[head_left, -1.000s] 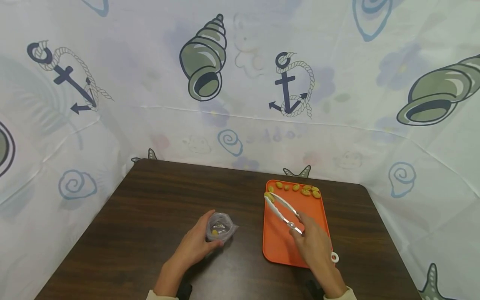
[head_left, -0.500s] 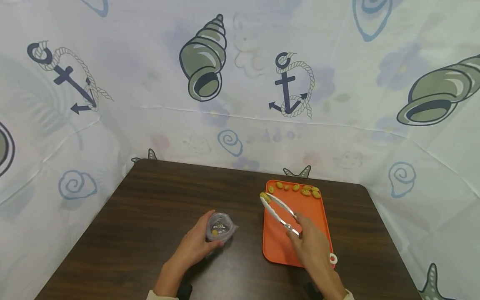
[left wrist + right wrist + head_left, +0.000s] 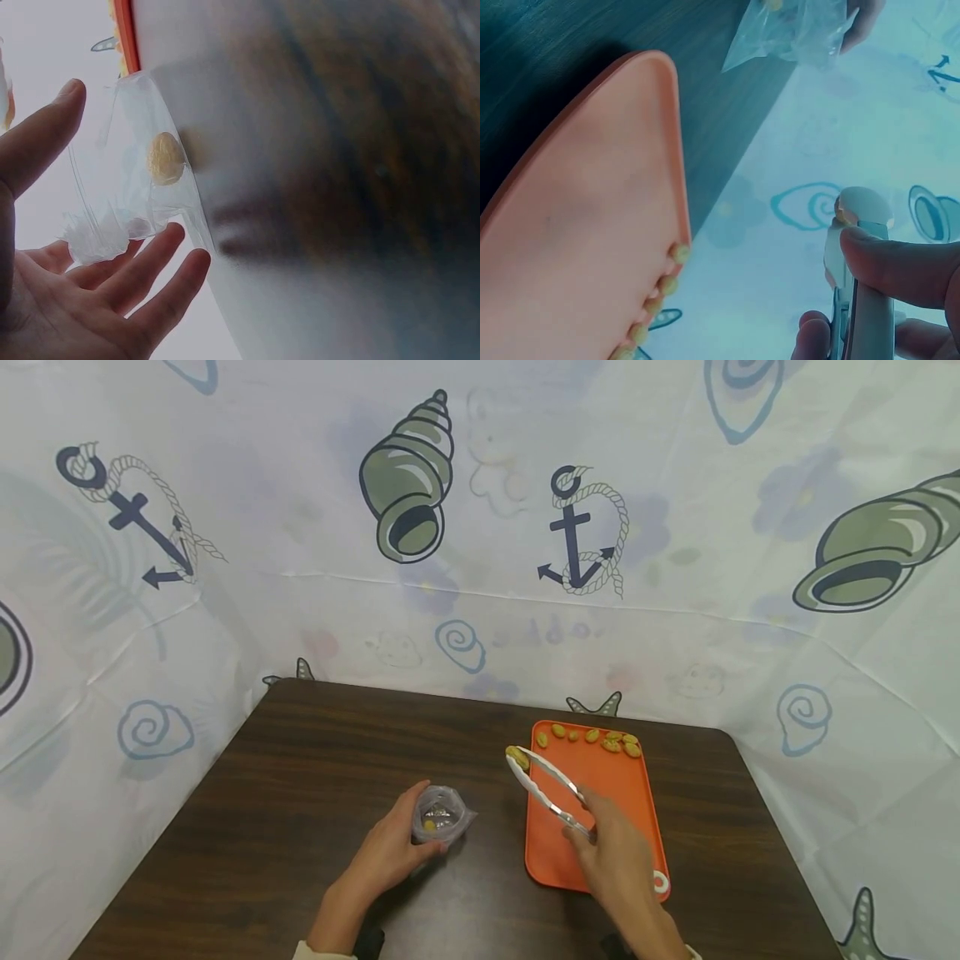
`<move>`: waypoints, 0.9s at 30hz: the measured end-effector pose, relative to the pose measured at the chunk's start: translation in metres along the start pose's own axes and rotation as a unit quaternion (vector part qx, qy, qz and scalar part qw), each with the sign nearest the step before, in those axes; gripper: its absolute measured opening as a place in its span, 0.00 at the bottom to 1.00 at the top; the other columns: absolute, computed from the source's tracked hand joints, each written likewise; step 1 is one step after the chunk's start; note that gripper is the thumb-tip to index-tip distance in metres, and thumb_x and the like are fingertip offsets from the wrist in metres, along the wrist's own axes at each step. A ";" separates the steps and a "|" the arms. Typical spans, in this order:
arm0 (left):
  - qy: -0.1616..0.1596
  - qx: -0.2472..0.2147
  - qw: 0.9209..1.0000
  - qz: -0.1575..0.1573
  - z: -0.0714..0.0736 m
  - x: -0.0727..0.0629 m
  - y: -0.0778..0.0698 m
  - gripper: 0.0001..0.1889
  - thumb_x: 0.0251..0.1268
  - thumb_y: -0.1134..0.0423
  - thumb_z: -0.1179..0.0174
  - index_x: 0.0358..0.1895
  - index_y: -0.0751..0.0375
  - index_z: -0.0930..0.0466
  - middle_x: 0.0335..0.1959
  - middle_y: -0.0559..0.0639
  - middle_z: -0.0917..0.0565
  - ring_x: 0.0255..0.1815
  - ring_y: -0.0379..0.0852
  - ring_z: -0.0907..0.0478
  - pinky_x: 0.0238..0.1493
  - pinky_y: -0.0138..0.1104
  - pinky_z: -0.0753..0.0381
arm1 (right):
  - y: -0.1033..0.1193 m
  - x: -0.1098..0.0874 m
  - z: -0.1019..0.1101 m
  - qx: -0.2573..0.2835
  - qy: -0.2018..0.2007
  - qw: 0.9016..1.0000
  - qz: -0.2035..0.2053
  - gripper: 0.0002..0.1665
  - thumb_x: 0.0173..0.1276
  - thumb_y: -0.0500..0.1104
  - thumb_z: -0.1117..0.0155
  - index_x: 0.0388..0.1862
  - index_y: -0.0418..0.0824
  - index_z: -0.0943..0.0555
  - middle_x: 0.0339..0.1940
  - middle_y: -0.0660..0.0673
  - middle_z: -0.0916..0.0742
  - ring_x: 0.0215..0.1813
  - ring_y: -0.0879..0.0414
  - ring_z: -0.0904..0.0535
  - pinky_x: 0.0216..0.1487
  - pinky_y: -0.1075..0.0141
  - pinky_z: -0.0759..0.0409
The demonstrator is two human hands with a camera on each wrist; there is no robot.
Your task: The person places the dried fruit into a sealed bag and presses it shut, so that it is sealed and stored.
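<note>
A clear plastic bag [image 3: 450, 836] stands with its mouth up on the table, a yellow-brown oval piece [image 3: 165, 158] inside it. The thumb and fingers of my left hand [image 3: 388, 847] curl round the bag's side. My right hand [image 3: 618, 852] grips a pair of metal tongs [image 3: 567, 817] with white tips. Between those tips is a yellowish oval piece [image 3: 517, 757], off the left edge of the orange tray [image 3: 592, 810]. Several similar oval pieces [image 3: 612, 745] lie along the tray's far end. In the right wrist view my thumb [image 3: 900, 274] presses on the tongs' arm.
The dark wooden table [image 3: 337, 752] carries the tray on its right side and the bag near its middle. A white patterned cloth [image 3: 495, 552] hangs right behind the table. A white ring [image 3: 661, 882] shows at the tray's near right corner, beside my right wrist.
My right hand and the tongs have moved left, carrying the pinched oval piece from over the tray's left edge out past it. The left hand and the bag have stayed put.
</note>
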State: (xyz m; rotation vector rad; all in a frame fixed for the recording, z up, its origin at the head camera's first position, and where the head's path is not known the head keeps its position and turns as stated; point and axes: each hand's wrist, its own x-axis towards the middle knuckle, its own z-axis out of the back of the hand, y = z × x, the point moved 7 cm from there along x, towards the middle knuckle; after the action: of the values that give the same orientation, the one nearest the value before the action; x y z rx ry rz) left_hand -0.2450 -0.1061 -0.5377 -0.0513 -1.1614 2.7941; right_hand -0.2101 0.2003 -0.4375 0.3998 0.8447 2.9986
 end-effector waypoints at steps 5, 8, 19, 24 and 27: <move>-0.002 0.000 1.000 -0.002 0.000 0.000 0.000 0.53 0.51 0.53 0.18 0.79 0.50 0.41 0.73 0.55 0.26 0.69 0.59 0.24 0.63 0.59 0.24 | 0.006 -0.003 0.000 0.005 0.002 1.000 0.000 0.33 0.57 0.43 0.18 0.63 0.48 0.18 0.51 0.50 0.10 0.30 0.63 0.22 0.31 0.63 0.29; -0.002 -0.002 1.000 -0.002 0.000 0.000 0.000 0.53 0.51 0.53 0.18 0.79 0.50 0.41 0.74 0.55 0.26 0.69 0.58 0.24 0.63 0.59 0.24 | 0.009 -0.006 -0.001 0.003 0.007 1.000 -0.002 0.33 0.58 0.43 0.18 0.63 0.49 0.18 0.50 0.51 0.10 0.29 0.63 0.24 0.30 0.64 0.31; -0.007 0.002 1.000 0.008 0.001 -0.001 0.003 0.56 0.50 0.52 0.18 0.81 0.52 0.45 0.71 0.61 0.24 0.66 0.62 0.22 0.60 0.58 0.22 | 0.026 -0.013 -0.002 -0.013 -0.012 0.999 0.037 0.34 0.55 0.44 0.17 0.63 0.50 0.17 0.47 0.53 0.10 0.30 0.65 0.23 0.31 0.65 0.28; -0.010 0.001 1.000 0.008 0.001 0.000 0.002 0.56 0.50 0.52 0.18 0.80 0.54 0.44 0.68 0.62 0.22 0.64 0.62 0.20 0.59 0.58 0.22 | 0.031 -0.017 -0.003 -0.010 -0.021 0.998 0.053 0.35 0.54 0.44 0.16 0.62 0.51 0.17 0.46 0.54 0.10 0.30 0.66 0.23 0.31 0.65 0.27; -0.014 0.004 1.000 0.005 0.001 0.001 0.001 0.55 0.49 0.52 0.18 0.79 0.54 0.43 0.67 0.62 0.21 0.63 0.61 0.20 0.58 0.57 0.21 | 0.035 -0.020 -0.003 -0.006 -0.032 0.997 0.072 0.34 0.53 0.43 0.16 0.61 0.50 0.16 0.45 0.55 0.10 0.30 0.67 0.22 0.31 0.65 0.26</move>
State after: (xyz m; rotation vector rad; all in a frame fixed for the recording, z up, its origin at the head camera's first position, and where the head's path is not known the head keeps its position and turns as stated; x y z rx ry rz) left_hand -0.2458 -0.1076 -0.5375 -0.0178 -1.1581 2.8168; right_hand -0.1893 0.1678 -0.4265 0.5775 0.8257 3.0992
